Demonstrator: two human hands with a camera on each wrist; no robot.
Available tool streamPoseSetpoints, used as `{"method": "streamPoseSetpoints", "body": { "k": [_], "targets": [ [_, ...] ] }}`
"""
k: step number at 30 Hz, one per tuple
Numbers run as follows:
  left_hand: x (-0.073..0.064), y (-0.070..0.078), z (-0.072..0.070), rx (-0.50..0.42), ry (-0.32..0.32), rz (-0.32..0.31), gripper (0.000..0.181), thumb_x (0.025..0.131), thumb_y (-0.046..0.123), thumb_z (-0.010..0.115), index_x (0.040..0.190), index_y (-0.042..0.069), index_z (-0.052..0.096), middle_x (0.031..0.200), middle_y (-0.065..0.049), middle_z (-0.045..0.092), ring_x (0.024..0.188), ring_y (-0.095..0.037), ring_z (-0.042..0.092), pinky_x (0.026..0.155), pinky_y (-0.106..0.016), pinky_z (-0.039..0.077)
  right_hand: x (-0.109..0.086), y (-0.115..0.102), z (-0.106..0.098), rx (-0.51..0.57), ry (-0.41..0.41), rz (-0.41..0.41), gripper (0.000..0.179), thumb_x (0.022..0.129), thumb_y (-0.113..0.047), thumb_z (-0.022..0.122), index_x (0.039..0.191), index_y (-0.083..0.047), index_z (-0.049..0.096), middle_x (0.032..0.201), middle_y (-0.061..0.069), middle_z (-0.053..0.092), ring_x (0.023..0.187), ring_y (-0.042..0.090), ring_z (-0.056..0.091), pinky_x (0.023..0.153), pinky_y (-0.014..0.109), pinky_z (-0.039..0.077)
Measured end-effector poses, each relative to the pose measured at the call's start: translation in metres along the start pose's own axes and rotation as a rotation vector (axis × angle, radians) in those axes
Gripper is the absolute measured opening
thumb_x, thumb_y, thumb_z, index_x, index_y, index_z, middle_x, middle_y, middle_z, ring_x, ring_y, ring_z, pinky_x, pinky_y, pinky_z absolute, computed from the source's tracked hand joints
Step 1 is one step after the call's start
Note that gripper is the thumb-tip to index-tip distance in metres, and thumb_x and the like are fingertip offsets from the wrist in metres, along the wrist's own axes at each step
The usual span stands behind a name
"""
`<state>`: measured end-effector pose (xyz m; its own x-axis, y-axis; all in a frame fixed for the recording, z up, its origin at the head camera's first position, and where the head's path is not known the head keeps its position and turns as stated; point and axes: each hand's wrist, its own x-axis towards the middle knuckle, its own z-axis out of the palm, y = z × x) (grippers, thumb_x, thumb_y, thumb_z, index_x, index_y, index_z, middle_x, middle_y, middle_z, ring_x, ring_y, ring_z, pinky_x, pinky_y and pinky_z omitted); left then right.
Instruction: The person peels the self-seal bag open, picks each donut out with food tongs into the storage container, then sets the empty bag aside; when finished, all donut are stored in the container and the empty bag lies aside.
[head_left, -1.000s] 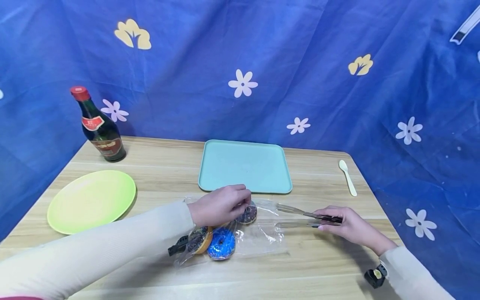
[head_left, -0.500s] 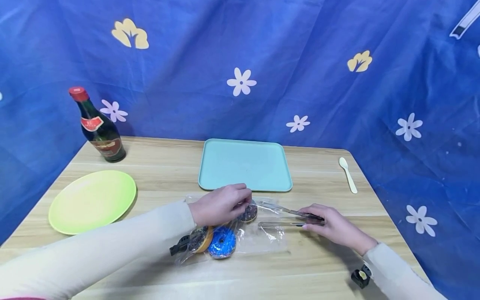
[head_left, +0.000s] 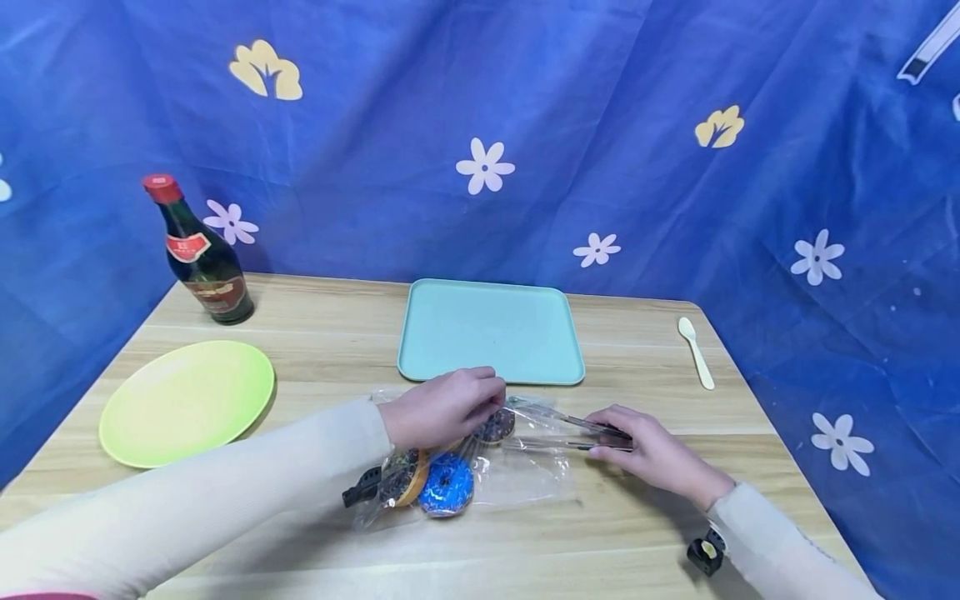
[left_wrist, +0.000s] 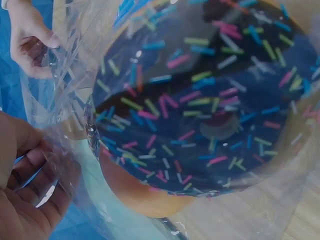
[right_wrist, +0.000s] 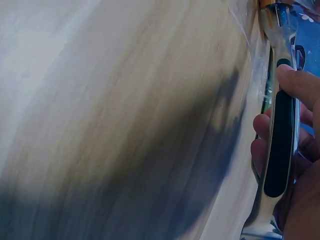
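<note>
My left hand point(head_left: 448, 408) pinches the upper edge of a clear plastic bag point(head_left: 528, 487), its fingertips at the film. Inside the bag lie a blue sprinkled donut point(head_left: 447, 487), a dark sprinkled donut point(head_left: 398, 478) tilted on its side, and another dark donut point(head_left: 495, 427) partly behind the hand. In the left wrist view one dark donut point(left_wrist: 200, 105) with coloured sprinkles fills most of the picture. My right hand point(head_left: 654, 454) grips metal tongs point(right_wrist: 281, 145) by their dark-inlaid handles. The tongs' arms are spread, with their tips at the bag's right side, near the rear donut.
A light blue tray point(head_left: 491, 325) lies just behind the bag. To the left are a green plate point(head_left: 187, 400) and a dark bottle point(head_left: 213, 271) with a red cap. A pale spoon point(head_left: 696, 353) rests at the far right, near a blue cloth backdrop point(head_left: 360, 167).
My right hand has moved left with the tongs, bringing their tips from the bag's right edge in over the bag. My left hand has stayed at the bag.
</note>
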<state>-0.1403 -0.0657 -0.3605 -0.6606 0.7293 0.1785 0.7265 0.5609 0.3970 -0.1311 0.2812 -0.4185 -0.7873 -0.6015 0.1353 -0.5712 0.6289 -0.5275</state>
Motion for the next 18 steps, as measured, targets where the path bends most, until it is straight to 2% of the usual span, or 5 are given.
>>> {"method": "streamPoseSetpoints", "body": {
  "k": [7, 10, 14, 18],
  "targets": [
    [-0.0006, -0.0027, 0.0024, -0.004, -0.009, -0.008, 0.009, 0.105, 0.01, 0.061, 0.099, 0.01, 0.067, 0.09, 0.004, 0.062, 0.078, -0.005, 0.056, 0.072, -0.02, 0.056, -0.0007, -0.005, 0.0011, -0.022, 0.027, -0.036, 0.034, 0.095, -0.021, 0.078, 0.128, -0.014, 0.071, 0.106, -0.002, 0.073, 0.087, 0.003, 0.061, 0.075, 0.026, 0.056],
    [-0.0021, -0.0031, 0.0029, -0.006, -0.007, -0.012, 0.007, 0.104, 0.009, 0.061, 0.101, 0.009, 0.068, 0.093, 0.002, 0.064, 0.081, -0.007, 0.06, 0.075, -0.021, 0.058, -0.0008, -0.0062, 0.0011, -0.029, 0.042, -0.044, 0.034, 0.094, -0.021, 0.079, 0.127, -0.015, 0.072, 0.105, -0.003, 0.073, 0.085, -0.002, 0.058, 0.073, 0.024, 0.056],
    [-0.0037, -0.0031, 0.003, -0.009, 0.001, -0.011, 0.007, 0.104, 0.008, 0.062, 0.104, 0.008, 0.069, 0.096, 0.0, 0.067, 0.085, -0.008, 0.064, 0.08, -0.023, 0.06, -0.0019, -0.006, -0.001, -0.013, 0.043, -0.026, 0.035, 0.093, -0.02, 0.08, 0.127, -0.015, 0.073, 0.106, -0.003, 0.075, 0.085, -0.003, 0.06, 0.075, 0.022, 0.057],
    [-0.0039, -0.004, 0.0034, -0.017, 0.009, 0.001, 0.008, 0.104, 0.008, 0.061, 0.103, 0.008, 0.069, 0.095, 0.0, 0.066, 0.082, -0.007, 0.062, 0.077, -0.022, 0.059, -0.0061, -0.0034, -0.0052, 0.028, 0.032, -0.009, 0.035, 0.093, -0.019, 0.08, 0.127, -0.013, 0.073, 0.105, -0.004, 0.075, 0.083, -0.003, 0.059, 0.07, 0.021, 0.056]
  ]
}}
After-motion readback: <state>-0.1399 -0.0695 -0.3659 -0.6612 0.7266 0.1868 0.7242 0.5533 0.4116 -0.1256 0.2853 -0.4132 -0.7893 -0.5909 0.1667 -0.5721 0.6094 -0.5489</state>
